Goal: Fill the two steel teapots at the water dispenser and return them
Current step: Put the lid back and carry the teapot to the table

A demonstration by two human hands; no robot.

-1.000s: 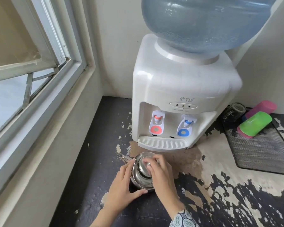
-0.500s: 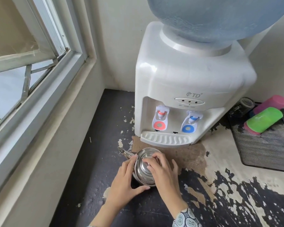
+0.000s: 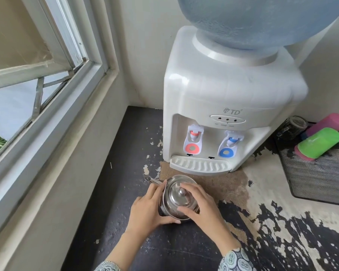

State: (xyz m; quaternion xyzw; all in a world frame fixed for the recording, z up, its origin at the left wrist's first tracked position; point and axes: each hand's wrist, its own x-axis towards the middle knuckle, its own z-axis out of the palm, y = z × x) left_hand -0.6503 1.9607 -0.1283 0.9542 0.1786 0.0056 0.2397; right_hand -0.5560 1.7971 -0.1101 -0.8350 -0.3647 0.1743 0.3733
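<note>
The small polished steel teapot with a domed, knobbed lid [image 3: 177,198] stands on the tabletop [image 3: 114,202] just in front of the drip tray of the white countertop water dispenser [image 3: 229,106], its thin spout pointing toward the left edge. Only one teapot is in view.

The left hand [image 3: 148,209] wraps the pot's left side, thumb curled along its near base. The right hand [image 3: 201,205] grasps the lid, fingers arched over the dome and thumb on its near rim.

Handling, as judged: the pot is rigid, smooth and likely slippery if wet. It is light if empty, though its contents cannot be seen. The lid appears to sit loose and is best lifted by the knob. The body handle is not visible, being covered by the hands.

The tabletop is black with large peeled, pale patches toward its right edge, uneven but level enough for the pot. A red tap [image 3: 193,141] and a blue tap [image 3: 228,146] sit above the tray. A black mesh mat [image 3: 319,178] at the right edge carries green and pink plastic tumblers [image 3: 321,141] lying on their sides. A white-framed window [image 3: 47,90] runs along the left wall.
</note>
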